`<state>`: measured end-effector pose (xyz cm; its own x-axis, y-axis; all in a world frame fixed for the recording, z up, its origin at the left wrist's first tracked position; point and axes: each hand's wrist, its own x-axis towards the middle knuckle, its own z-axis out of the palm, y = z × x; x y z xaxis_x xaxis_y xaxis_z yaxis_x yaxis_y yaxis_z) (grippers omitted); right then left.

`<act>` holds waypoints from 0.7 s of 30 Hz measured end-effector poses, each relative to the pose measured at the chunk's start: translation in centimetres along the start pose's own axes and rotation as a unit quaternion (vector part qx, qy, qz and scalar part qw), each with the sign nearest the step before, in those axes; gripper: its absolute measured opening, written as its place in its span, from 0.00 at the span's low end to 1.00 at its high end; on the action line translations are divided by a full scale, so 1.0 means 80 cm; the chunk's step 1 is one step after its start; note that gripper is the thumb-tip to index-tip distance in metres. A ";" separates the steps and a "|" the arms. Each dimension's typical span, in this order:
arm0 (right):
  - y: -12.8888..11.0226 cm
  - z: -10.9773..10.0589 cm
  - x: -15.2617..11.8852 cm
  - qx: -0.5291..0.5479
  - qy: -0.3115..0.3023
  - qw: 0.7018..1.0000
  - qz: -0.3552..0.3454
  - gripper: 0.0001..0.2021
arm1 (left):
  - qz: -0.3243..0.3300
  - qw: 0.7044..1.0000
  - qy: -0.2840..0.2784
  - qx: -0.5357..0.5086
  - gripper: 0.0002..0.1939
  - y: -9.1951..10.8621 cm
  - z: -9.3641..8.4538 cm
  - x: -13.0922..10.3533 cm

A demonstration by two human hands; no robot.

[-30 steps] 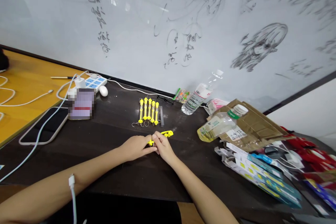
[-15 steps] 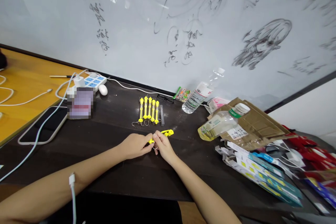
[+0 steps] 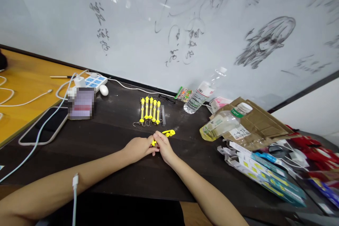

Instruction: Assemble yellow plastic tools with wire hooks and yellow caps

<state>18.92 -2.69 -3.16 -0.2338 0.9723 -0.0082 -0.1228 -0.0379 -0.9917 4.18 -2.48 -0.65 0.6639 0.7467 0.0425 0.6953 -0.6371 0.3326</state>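
My left hand (image 3: pixel 138 148) and my right hand (image 3: pixel 164 147) meet over the dark table, both with closed fingers. Between their fingertips is a small yellow plastic cap (image 3: pixel 154 143) with a thin metal hook by it; the fingers cover part of it. Just beyond my right hand lie loose yellow plastic parts (image 3: pixel 171 133). Farther back, several tubular spring scales (image 3: pixel 150 109) with yellow ends and wire hooks lie side by side in a row. Clear plastic tubes (image 3: pixel 163 116) rest at the row's right.
To the left are a phone (image 3: pixel 43 127), a cable (image 3: pixel 37 144), a power strip (image 3: pixel 98 80) and a white mouse (image 3: pixel 104 90). A water bottle (image 3: pixel 196 100), a tilted drink bottle (image 3: pixel 215 127), cardboard (image 3: pixel 261 127) and an opened box (image 3: pixel 267 176) crowd the right. A whiteboard (image 3: pixel 132 35) stands behind.
The fingers have shifted slightly around the yellow cap, which shows more plainly now. My left fingers reach a little lower under my right ones. The scales and loose parts stay put.
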 end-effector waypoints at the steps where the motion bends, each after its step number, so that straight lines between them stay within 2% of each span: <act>1: 0.000 0.000 0.000 0.006 0.003 1.000 0.001 0.19 | -0.003 1.000 0.000 -0.010 0.19 0.000 0.001 0.001; 6: 0.002 0.000 0.001 0.036 0.004 0.999 0.014 0.19 | -0.018 1.000 0.009 0.010 0.18 -0.003 0.001 0.009; 9: -0.003 -0.003 0.006 0.050 0.020 0.998 0.017 0.21 | -0.017 0.998 0.011 0.063 0.20 0.016 0.011 0.000; 10: -0.006 -0.005 0.008 0.058 0.035 0.998 0.011 0.21 | -0.001 0.997 0.001 0.073 0.20 0.028 0.016 -0.007; 12: -0.014 -0.010 0.013 0.077 0.074 0.994 -0.013 0.23 | 0.103 0.989 -0.064 0.080 0.22 0.056 0.027 -0.022; 14: -0.019 -0.014 0.016 0.080 0.081 0.993 -0.030 0.23 | 0.193 0.977 -0.071 0.048 0.23 0.075 0.030 -0.034; 15: -0.019 -0.015 0.016 0.077 0.071 0.994 -0.029 0.23 | 0.172 0.983 -0.053 0.045 0.22 0.076 0.026 -0.036; 16: -0.019 -0.016 0.016 0.072 0.061 0.995 -0.028 0.23 | 0.121 0.991 -0.025 0.043 0.21 0.072 0.018 -0.035; 18: -0.016 -0.016 0.013 0.056 0.044 0.997 -0.026 0.22 | 0.035 0.999 0.026 0.030 0.18 0.051 -0.002 -0.026; 21: -0.012 -0.016 0.012 0.032 0.042 0.998 -0.025 0.20 | -0.016 0.998 0.049 0.040 0.17 0.013 -0.026 -0.009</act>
<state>20.07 -1.46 -2.41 -0.1452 0.9890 0.0270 -0.1949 -0.0018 -0.9808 3.86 -3.24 1.64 0.6136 0.7796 0.1255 0.7381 -0.6227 0.2596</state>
